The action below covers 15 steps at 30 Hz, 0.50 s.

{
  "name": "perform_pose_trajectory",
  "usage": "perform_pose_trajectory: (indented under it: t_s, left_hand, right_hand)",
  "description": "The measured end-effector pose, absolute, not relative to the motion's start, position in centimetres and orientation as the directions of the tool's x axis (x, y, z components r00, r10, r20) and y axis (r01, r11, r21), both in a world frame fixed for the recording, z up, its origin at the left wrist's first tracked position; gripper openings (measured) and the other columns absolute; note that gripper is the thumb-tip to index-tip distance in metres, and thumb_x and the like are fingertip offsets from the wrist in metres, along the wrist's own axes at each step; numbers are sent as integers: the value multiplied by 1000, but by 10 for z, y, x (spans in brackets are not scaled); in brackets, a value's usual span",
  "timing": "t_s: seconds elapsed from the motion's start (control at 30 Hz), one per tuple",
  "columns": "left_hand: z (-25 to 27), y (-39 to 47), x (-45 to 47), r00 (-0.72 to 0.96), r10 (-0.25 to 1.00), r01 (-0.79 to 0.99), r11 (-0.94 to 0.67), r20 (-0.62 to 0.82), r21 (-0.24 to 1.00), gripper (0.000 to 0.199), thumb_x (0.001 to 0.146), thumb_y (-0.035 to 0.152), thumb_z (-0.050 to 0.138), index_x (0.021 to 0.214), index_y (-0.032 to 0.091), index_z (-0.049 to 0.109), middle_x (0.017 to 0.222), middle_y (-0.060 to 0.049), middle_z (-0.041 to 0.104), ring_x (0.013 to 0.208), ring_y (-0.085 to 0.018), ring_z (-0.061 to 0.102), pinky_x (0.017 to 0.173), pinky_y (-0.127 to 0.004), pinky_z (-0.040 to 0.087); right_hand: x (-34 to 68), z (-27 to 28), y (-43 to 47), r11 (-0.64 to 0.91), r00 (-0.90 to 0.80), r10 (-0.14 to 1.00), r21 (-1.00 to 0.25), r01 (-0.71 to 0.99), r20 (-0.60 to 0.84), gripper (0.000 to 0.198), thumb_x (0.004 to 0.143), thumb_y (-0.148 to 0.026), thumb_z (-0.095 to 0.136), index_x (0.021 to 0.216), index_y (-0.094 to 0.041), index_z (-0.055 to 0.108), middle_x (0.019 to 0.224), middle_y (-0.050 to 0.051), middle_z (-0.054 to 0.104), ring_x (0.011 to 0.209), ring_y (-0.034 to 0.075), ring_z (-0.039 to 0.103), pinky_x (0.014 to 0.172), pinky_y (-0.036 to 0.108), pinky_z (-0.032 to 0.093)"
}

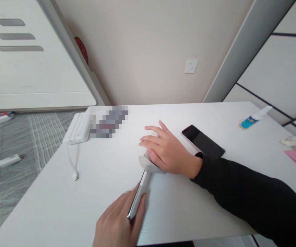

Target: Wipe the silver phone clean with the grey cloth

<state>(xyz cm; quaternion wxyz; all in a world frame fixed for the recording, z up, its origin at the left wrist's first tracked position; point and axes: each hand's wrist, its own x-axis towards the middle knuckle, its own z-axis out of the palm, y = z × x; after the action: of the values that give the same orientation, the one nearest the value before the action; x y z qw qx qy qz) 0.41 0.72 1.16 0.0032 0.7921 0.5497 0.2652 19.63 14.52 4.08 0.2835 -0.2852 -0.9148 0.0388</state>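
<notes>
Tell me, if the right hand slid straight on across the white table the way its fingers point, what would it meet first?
Probably the white power bank with its cable, though depth is unclear. The right hand, pressing a grey cloth, points left; bare white table lies between.

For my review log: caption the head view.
Left hand holds a phone edge-up; right hand presses a grey cloth on it.

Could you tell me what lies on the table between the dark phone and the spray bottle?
Nothing: the head view shows bare table between dark phone and spray bottle.

A beige wall with a white socket is seen; grey checked floor lies left of the white bench.
</notes>
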Motion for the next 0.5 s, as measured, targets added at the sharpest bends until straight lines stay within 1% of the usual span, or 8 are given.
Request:
perform_pose_trajectory:
  t_s: [0.07, 0.17, 0.23, 0.3, 0.37, 0.43, 0.5]
  left_hand:
    - [9, 8, 2, 261, 865, 867, -405, 428, 289, 22, 100, 21, 49, 82, 22, 61, 69, 0, 69, 58, -14, 67, 50, -24, 46]
    - [5, 9, -3, 265, 819, 849, -448, 508, 279, 20, 88, 14, 47, 71, 25, 50, 58, 3, 61, 50, -13, 62, 43, -22, 43]
    - [3, 8, -6, 267, 796, 839, -469, 543, 276, 19, 84, 14, 47, 70, 26, 46, 56, 4, 58, 47, -13, 60, 42, -22, 44]
    - [3, 7, -6, 280, 799, 837, -475, 532, 272, 20, 90, 18, 49, 72, 25, 50, 59, 3, 59, 49, -14, 60, 46, -23, 47]
    - [5, 5, -6, 277, 830, 843, -452, 484, 293, 17, 97, 21, 52, 82, 22, 60, 68, 1, 64, 57, -14, 65, 55, -24, 51]
    - [8, 3, -5, 239, 867, 839, -411, 438, 356, 12, 99, 24, 57, 96, 20, 67, 83, -1, 69, 65, -13, 68, 63, -22, 54]
    - [12, 2, -6, 171, 892, 815, -366, 418, 449, 11, 99, 26, 59, 103, 21, 69, 94, -2, 71, 71, -12, 70, 65, -21, 55]
  right_hand:
    - [187, 42, 126, 870, -714, 489, -223, 440, 501, 36, 106, -28, 40, 121, -13, 69, 127, 8, 74, 142, 33, 47, 127, 63, 21]
    - [172, 44, 96, 943, -801, 333, -179, 281, 498, 39, 107, -35, 39, 120, -13, 68, 126, 8, 74, 143, 30, 47, 129, 58, 22]
    - [168, 44, 90, 957, -823, 288, -153, 244, 489, 40, 108, -38, 38, 117, -14, 69, 125, 7, 74, 143, 29, 49, 129, 55, 23]
    - [173, 44, 100, 948, -813, 317, -152, 278, 489, 40, 108, -37, 38, 112, -15, 71, 123, 7, 74, 142, 30, 49, 129, 55, 22]
    - [182, 41, 119, 920, -771, 391, -189, 343, 502, 37, 107, -32, 38, 108, -16, 72, 121, 7, 76, 140, 30, 51, 129, 57, 20]
    - [190, 38, 137, 885, -719, 466, -259, 388, 516, 36, 106, -27, 38, 105, -16, 72, 117, 6, 77, 136, 28, 54, 129, 56, 20]
    - [195, 36, 147, 862, -680, 507, -328, 387, 529, 36, 106, -24, 37, 105, -17, 72, 113, 4, 78, 130, 25, 58, 129, 53, 22]
